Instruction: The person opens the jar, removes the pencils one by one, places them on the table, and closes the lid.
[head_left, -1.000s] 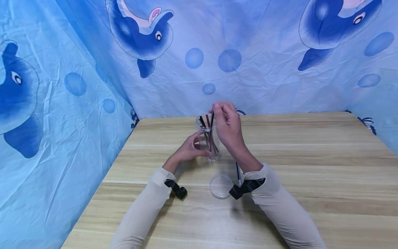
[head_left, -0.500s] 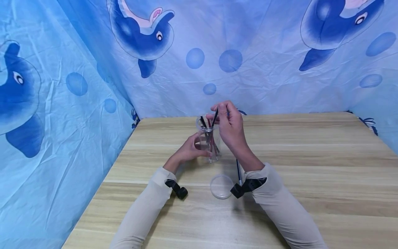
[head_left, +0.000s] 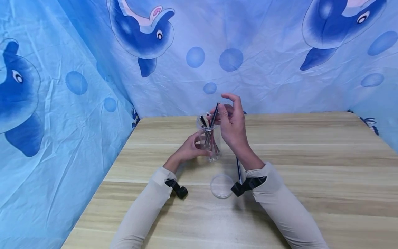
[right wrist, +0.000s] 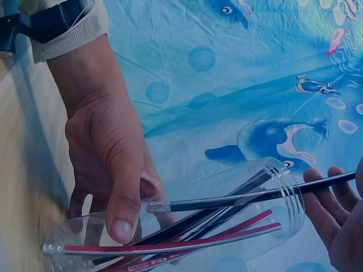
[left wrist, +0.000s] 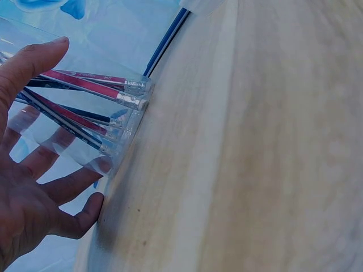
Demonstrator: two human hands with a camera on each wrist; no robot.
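A dark, white-striped pencil (right wrist: 210, 203) slants into a clear, cylindrical plastic jar (head_left: 216, 138); we pinch its top in our right hand (head_left: 233, 128), index finger raised, and grip the jar on the pale wood-grain desk (head_left: 311, 173) with our left hand (head_left: 193, 148).

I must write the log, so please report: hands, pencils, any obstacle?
Left hand grips clear jar. Right hand holds dark pencil, partly inside. Other pencils lie crossed inside, perhaps in its way. Clear lid lies on table.

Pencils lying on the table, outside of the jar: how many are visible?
1: a dark pencil, right of the clear lid and partly covered by the right arm, which may hide others.
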